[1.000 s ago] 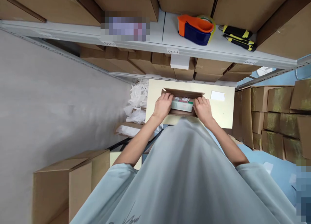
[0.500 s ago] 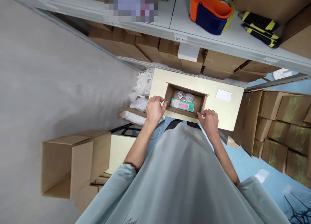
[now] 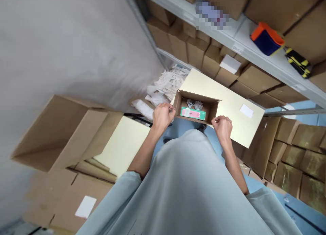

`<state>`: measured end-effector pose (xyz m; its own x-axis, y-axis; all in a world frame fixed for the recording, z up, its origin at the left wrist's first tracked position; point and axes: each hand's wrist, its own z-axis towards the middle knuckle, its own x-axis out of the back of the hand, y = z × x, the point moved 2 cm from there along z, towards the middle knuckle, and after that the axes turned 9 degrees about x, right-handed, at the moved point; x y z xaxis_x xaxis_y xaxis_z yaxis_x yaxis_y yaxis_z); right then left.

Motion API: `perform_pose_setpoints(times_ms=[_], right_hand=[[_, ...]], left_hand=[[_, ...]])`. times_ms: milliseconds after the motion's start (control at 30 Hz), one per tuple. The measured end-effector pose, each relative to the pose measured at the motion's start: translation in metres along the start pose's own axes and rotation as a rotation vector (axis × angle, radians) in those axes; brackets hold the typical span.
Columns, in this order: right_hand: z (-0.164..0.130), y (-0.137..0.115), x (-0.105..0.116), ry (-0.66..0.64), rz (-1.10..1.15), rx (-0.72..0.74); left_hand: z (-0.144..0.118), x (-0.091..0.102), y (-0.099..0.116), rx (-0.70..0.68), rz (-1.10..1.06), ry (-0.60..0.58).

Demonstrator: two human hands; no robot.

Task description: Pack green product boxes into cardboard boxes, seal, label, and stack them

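1. Crosswise before you, the open carton (image 3: 213, 107) sits between your hands, overhanging the table's (image 3: 229, 116) near edge; its long axis runs left to right, the right end slightly closer to you.
2. Your left hand (image 3: 162, 118) is at its left wall, fingers bent; you can't tell whether they grip.
3. Your right hand (image 3: 223, 128) is at the near right corner, thumb and forefinger apparently pinching it.
4. Inside, the green-and-pink package (image 3: 195, 113) lies lengthwise along the near wall, between both hands' fingertips, neither clearly nearer.
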<state>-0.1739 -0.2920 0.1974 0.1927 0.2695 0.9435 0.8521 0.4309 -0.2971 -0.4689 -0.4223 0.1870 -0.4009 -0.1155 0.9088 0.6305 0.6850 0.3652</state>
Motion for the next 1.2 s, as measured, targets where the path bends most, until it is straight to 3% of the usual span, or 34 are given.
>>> perform_pose_setpoints(times_ms=[133,300,433,533,667,833,1067,1200], right_hand=[[-0.006,-0.101,-0.030,0.000,-0.029,0.210],[-0.028,-0.249,-0.079,-0.044,-0.057,0.504],[-0.057,-0.358,-0.116,-0.164,-0.105,0.699],[-0.078,-0.419,-0.137,-0.259,-0.170,0.788],[-0.095,-0.472,-0.159,-0.332,-0.229,0.901],[-0.094,-0.507,-0.171,-0.355,-0.282,0.996],[-0.081,-0.541,-0.169,-0.480,-0.407,1.031],[-0.077,-0.598,-0.174,-0.471,-0.360,1.204]], left_hand=[[-0.069,0.038,-0.119,0.209,-0.067,0.138],[-0.164,0.072,-0.258,0.487,-0.152,0.298],[-0.232,0.090,-0.339,0.684,-0.212,0.399],[-0.273,0.096,-0.381,0.841,-0.248,0.437],[-0.309,0.092,-0.412,0.992,-0.303,0.459],[-0.323,0.080,-0.427,1.077,-0.363,0.501],[-0.310,0.070,-0.434,1.147,-0.462,0.424],[-0.287,0.084,-0.436,1.110,-0.466,0.530]])
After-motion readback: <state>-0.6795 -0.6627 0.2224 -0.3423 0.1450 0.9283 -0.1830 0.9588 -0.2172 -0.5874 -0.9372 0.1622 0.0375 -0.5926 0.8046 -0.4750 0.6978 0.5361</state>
